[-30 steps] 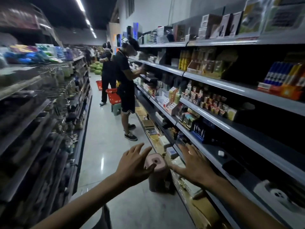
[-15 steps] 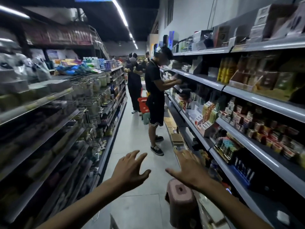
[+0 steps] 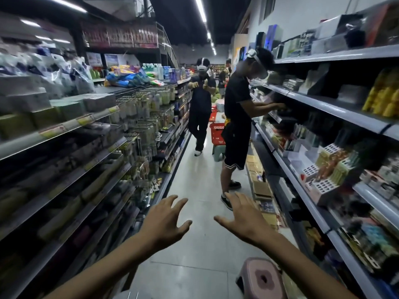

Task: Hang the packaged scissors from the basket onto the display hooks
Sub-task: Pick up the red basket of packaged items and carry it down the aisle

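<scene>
- My left hand [image 3: 166, 223] and right hand [image 3: 241, 219] hover at the bottom centre, fingers spread, released, holding nothing.
- A round-cornered pink plastic stool [image 3: 262, 277] stands at the lower right on glossy pale floor tiles [image 3: 194, 262].
- Thin wire display hooks [image 3: 140, 117] at centre left carry blurred flat packs; I cannot tell which are packaged scissors, nor which way they point.
- Grey metal shelves [image 3: 311, 209] line both sides of the aisle.

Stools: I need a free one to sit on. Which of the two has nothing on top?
The pink stool at bottom right, nearest you; the pale green stool down the aisle carries a red basket.
</scene>
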A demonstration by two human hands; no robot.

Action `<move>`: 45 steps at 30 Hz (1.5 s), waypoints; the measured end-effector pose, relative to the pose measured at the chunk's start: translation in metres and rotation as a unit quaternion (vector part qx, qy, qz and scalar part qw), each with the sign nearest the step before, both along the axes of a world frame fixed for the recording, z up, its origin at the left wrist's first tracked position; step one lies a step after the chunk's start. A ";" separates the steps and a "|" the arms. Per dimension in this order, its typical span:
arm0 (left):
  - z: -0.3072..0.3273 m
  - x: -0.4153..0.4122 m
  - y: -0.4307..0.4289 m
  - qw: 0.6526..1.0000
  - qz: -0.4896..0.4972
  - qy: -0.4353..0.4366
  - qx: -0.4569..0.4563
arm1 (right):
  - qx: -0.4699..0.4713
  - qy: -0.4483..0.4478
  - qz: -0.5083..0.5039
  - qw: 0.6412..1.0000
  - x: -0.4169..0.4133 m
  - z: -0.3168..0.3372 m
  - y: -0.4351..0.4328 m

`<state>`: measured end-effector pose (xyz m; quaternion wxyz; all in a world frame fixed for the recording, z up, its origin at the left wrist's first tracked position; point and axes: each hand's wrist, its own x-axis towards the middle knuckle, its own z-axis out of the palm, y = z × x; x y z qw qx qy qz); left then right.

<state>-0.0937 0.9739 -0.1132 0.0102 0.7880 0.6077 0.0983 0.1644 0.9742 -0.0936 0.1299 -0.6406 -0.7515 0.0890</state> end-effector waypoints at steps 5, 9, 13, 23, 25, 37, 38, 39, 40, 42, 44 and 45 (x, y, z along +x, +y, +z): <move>0.005 -0.038 0.099 1.000 0.020 0.001 0.005 | -0.001 -0.016 0.014 1.000 -0.040 0.008 0.104; 0.012 -0.065 0.168 1.000 0.030 -0.002 0.007 | 0.016 -0.028 0.031 0.999 -0.073 0.017 0.177; 0.008 -0.086 0.229 0.999 0.035 -0.009 0.009 | 0.004 -0.028 0.039 0.999 -0.094 0.017 0.237; 0.008 -0.108 0.397 0.998 0.061 0.009 0.001 | 0.015 -0.011 0.060 0.998 -0.125 0.001 0.422; 0.007 -0.111 0.434 0.997 0.072 0.018 -0.006 | 0.014 -0.002 0.067 0.998 -0.129 -0.003 0.462; 0.008 -0.155 0.607 0.990 0.130 0.045 -0.031 | 0.008 0.018 0.105 0.994 -0.196 -0.017 0.663; 0.007 -0.160 0.621 0.990 0.133 0.047 -0.028 | 0.013 0.016 0.107 0.994 -0.203 -0.018 0.677; 0.006 -0.165 0.635 0.990 0.133 0.051 -0.025 | 0.017 0.017 0.108 0.994 -0.210 -0.019 0.692; 0.004 -0.170 0.650 0.990 0.131 0.056 -0.021 | 0.020 0.017 0.108 0.994 -0.217 -0.021 0.707; -0.001 -0.183 0.684 0.990 0.126 0.068 -0.016 | 0.019 0.010 0.107 0.994 -0.233 -0.026 0.737; -0.008 -0.197 0.721 0.990 0.119 0.080 -0.013 | 0.015 -0.005 0.104 0.994 -0.251 -0.034 0.769; -0.011 -0.204 0.740 0.989 0.117 0.083 -0.014 | 0.015 -0.011 0.103 0.995 -0.260 -0.038 0.784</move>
